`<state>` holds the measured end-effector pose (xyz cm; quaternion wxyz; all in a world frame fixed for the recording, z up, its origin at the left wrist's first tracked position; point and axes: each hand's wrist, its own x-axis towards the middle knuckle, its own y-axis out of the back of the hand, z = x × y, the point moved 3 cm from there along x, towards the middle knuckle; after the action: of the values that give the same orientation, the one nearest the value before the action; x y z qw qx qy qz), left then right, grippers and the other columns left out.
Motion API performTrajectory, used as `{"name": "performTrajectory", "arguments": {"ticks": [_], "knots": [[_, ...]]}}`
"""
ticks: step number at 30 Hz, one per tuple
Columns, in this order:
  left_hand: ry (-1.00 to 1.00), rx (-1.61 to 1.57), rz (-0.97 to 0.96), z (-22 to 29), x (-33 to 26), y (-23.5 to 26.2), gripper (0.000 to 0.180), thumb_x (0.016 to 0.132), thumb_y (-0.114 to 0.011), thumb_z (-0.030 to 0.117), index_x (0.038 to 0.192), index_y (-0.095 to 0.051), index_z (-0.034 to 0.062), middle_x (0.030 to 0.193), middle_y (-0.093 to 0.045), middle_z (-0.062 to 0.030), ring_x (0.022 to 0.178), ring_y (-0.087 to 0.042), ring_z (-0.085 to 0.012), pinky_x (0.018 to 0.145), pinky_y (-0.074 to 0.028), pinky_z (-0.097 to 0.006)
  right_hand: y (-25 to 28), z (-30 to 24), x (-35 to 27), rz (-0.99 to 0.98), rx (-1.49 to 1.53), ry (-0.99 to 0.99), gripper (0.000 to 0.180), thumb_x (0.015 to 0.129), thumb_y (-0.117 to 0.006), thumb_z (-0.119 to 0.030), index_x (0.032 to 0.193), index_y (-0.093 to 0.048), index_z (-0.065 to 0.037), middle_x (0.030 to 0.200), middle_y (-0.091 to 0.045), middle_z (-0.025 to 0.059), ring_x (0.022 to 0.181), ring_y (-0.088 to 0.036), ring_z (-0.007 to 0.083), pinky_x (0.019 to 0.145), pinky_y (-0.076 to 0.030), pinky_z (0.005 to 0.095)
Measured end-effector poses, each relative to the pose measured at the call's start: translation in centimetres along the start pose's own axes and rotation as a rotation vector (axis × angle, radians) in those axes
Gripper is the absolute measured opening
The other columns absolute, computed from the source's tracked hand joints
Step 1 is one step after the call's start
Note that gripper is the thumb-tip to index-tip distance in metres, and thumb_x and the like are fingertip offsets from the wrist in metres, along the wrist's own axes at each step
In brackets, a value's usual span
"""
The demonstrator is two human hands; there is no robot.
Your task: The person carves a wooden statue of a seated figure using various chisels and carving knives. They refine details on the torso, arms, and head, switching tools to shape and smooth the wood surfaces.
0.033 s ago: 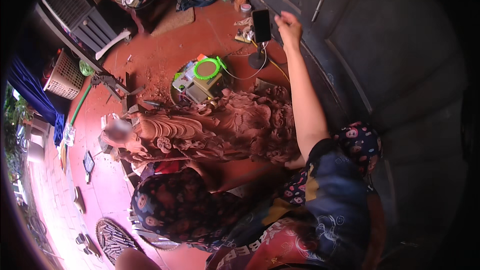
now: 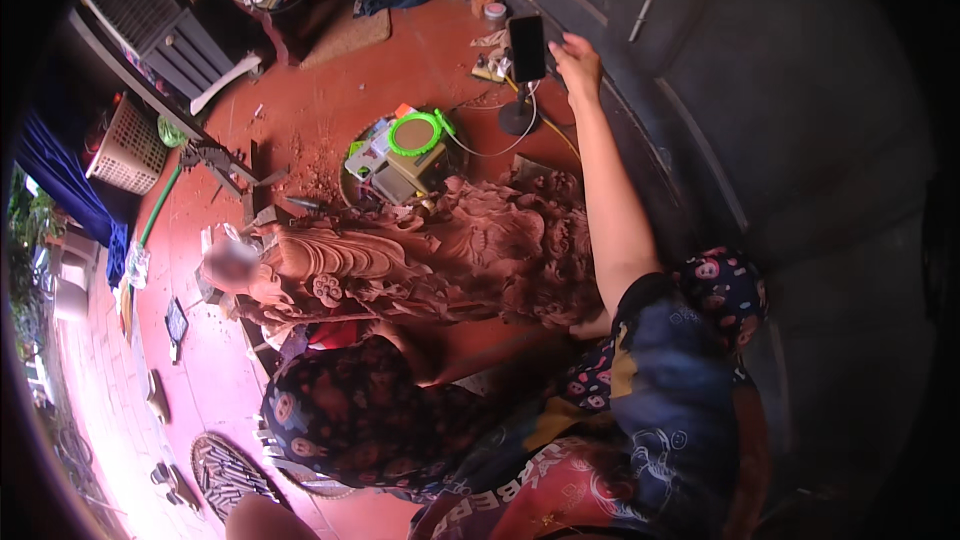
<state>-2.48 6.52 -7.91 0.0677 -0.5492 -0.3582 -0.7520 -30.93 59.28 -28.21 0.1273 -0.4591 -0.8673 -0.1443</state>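
My right arm stretches up and away over the workpiece, and my right hand (image 2: 578,68) is beside the right edge of a black phone (image 2: 527,48). Its fingers are partly curled and apart, with nothing visible between them. The phone stands upright on a round-based stand (image 2: 517,118), a white cable running from it. In front of me a large carved reddish-brown wooden statue (image 2: 420,255) lies on its side, its head end to the left, with folds and ornate relief. My left hand is out of the picture; only bare skin (image 2: 268,520) shows at the lower edge.
Behind the statue, a round tray (image 2: 350,185) holds boxes and a green-rimmed round item (image 2: 414,134). A dark panelled door (image 2: 780,90) borders the right. A basket of chisel-like tools (image 2: 225,475) is at lower left, a pale plastic basket (image 2: 130,150) farther up. Wood chips litter the red floor.
The view has shifted very slightly. My right hand remains beside the phone, and the statue has not moved.
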Motion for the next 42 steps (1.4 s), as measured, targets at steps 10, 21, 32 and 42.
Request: {"name": "performTrajectory", "arguments": {"ticks": [10,21,32,42], "knots": [[-0.033,0.288,-0.147,-1.7,1.1,-1.0,0.022,0.079,-0.075,0.017,0.094,-0.064,0.0062,0.083,-0.063,-0.0105,0.069,-0.061,-0.0260,0.065,-0.047,-0.038,-4.0,13.1,-3.9,-0.104,-0.810,0.075,0.096,0.072,-0.079,-0.054,0.143,-0.043,-0.001,0.122,-0.058,0.0322,0.114,-0.057,0.0443,0.100,-0.045,0.0458],[0.581,0.742,-0.861,-7.4,-8.3,-1.4,0.038,0.081,-0.073,0.021,0.113,-0.064,0.0039,0.104,-0.067,-0.0126,0.104,-0.061,-0.0315,0.095,-0.044,-0.042,-3.9,-23.2,-25.6,-1.593,0.644,0.084,0.023,0.099,-0.056,-0.020,0.097,-0.067,0.000,0.086,-0.070,0.0098,0.076,-0.067,0.0152,0.070,-0.054,0.0280],[0.593,0.534,-0.727,-7.6,-7.3,-1.8,0.036,0.083,-0.072,0.025,0.113,-0.067,0.0074,0.096,-0.069,-0.0104,0.093,-0.065,-0.0299,0.089,-0.046,-0.040,1.2,-38.2,-39.6,-1.975,0.991,0.576,0.034,0.098,-0.046,-0.026,0.083,-0.067,-0.003,0.076,-0.063,0.0043,0.079,-0.060,0.0186,0.083,-0.047,0.0312],[0.555,0.327,-0.663,-7.1,-7.7,-0.7,0.033,0.083,-0.071,0.025,0.111,-0.067,0.0078,0.094,-0.069,-0.0106,0.090,-0.064,-0.0305,0.084,-0.048,-0.040,5.9,-37.7,-32.2,-1.469,0.636,0.728,0.016,0.084,-0.068,-0.008,0.069,-0.068,-0.004,0.073,-0.069,0.0050,0.054,-0.060,0.0099,0.051,-0.049,0.0299]]}}
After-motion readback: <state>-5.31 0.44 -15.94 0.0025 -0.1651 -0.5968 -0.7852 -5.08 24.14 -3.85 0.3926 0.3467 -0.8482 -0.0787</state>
